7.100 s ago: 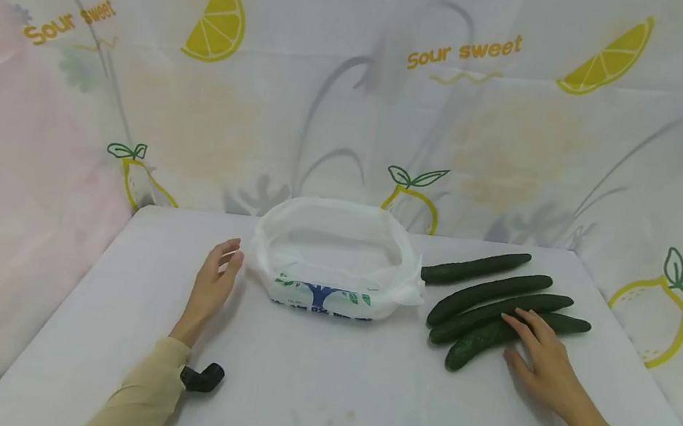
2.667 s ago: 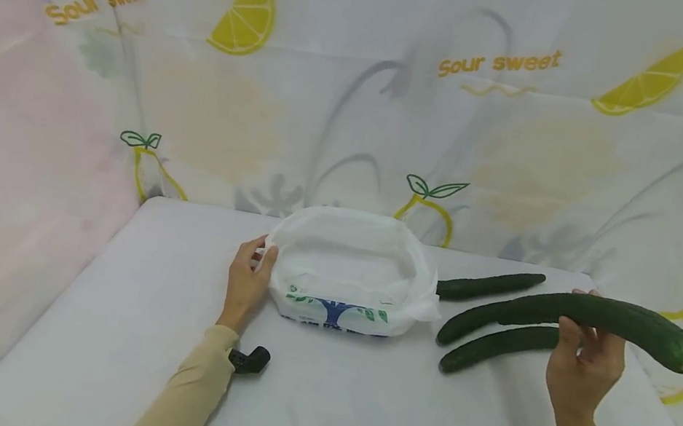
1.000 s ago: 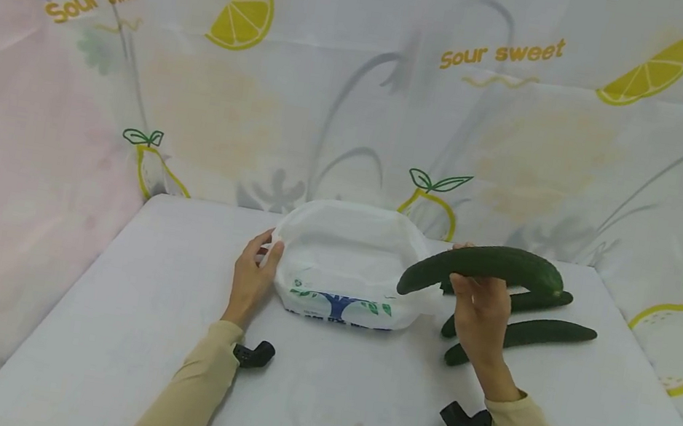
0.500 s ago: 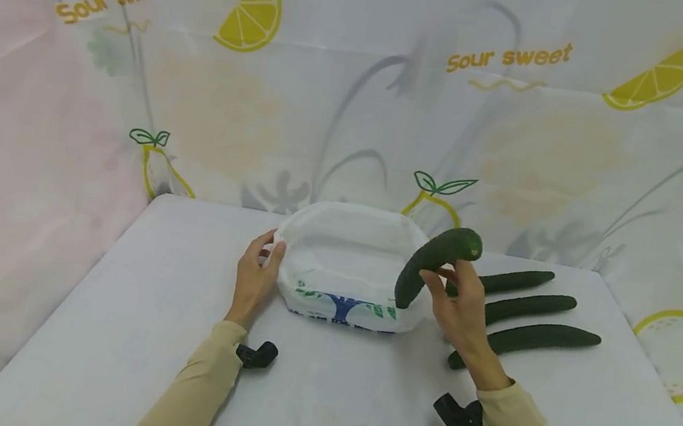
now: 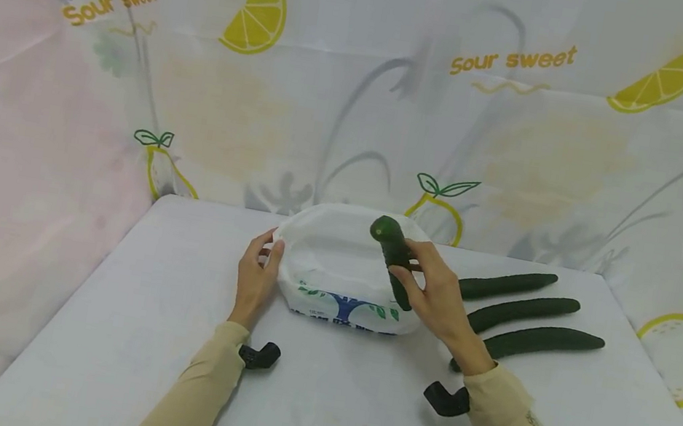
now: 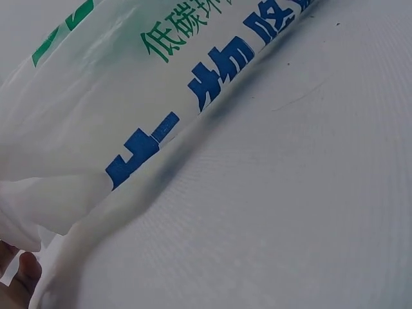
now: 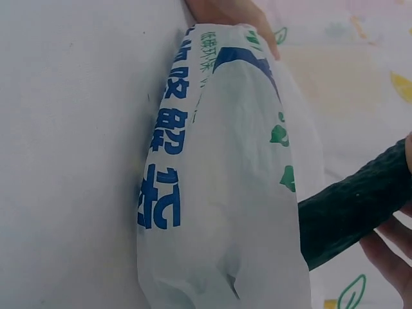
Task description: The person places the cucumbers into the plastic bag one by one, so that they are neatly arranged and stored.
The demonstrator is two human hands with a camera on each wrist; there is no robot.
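My right hand (image 5: 436,286) pinches a dark green cucumber (image 5: 394,250) between thumb and fingers, tilted over the right side of a white plastic bag. One end points up toward the back. In the right wrist view the cucumber (image 7: 360,193) passes behind the near wall of the bag (image 7: 244,154), which hides its lower end. The bag (image 5: 315,257) stands with its mouth spread wide, a blue and green tree print on its front. My left hand (image 5: 255,277) holds its left rim; in the left wrist view only fingertips (image 6: 24,277) show beside the bag (image 6: 77,129).
Three more cucumbers lie side by side on the white table (image 5: 326,402) to the right of the bag: a back one (image 5: 506,285), a middle one (image 5: 525,312) and a front one (image 5: 547,341). A lemon-printed cloth (image 5: 361,83) hangs behind the table.
My right hand has lifted a cucumber from the row and carried it left to the bag, turning it from lengthwise to end-up. My left hand came to the bag's rim earlier and stays there.
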